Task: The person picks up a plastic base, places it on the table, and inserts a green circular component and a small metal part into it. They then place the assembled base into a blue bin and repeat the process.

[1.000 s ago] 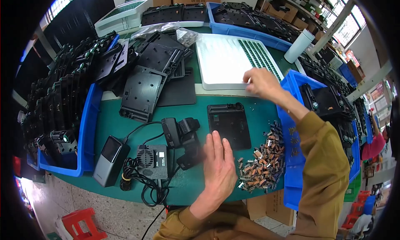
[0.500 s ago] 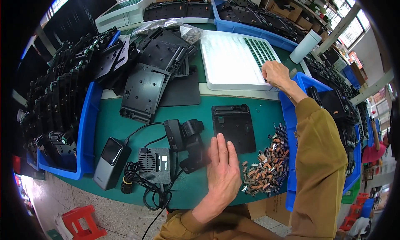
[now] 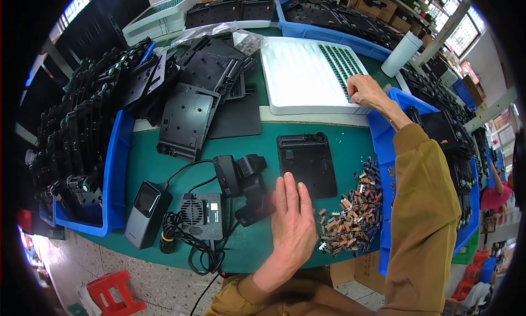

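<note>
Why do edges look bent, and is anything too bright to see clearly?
Head view: the fisheye lens bends edges, such as the front of the green tabletop; head view again: glare washes out much of the central white tray, and the upper-right window looks overexposed.

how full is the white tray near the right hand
Partly full, it seems: the white tray has rows of green parts toward its right; its left side shows no green.

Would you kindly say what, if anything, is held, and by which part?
The left hand, fingers outstretched, holds nothing visible. The right hand is at the green parts; whether it grips one, or where, is hidden.
</note>
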A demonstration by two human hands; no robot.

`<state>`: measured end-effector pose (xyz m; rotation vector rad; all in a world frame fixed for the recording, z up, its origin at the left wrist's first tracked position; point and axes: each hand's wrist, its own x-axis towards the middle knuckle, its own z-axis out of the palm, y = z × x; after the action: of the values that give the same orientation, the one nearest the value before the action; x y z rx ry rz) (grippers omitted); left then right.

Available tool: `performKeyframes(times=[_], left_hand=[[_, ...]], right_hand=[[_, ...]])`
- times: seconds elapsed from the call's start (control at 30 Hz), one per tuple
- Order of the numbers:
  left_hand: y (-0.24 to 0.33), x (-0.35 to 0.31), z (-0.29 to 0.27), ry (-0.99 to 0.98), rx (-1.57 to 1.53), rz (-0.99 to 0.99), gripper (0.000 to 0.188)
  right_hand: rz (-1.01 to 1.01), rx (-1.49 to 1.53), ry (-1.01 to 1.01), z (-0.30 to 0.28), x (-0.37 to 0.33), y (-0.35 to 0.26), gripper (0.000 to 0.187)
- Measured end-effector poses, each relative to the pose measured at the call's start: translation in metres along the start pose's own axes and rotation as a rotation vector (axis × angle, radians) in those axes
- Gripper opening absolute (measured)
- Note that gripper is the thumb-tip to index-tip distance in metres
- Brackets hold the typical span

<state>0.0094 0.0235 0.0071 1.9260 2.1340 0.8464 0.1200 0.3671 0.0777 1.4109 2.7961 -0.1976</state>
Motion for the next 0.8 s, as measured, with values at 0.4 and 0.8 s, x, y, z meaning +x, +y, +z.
performKeyframes(times=[0.4,0.8], left_hand=[[-0.001,-0.001,0.002,0.041,-0.002,0.003,0.054],[-0.004,-0.003,0.003,0.068,0.049,0.028,0.054]], right_hand=[[-0.071,-0.107,0.100,-0.001,-0.009,-0.011,0.020],[0.047,0.860,-0.332,-0.004,-0.088,-0.093,0.017]])
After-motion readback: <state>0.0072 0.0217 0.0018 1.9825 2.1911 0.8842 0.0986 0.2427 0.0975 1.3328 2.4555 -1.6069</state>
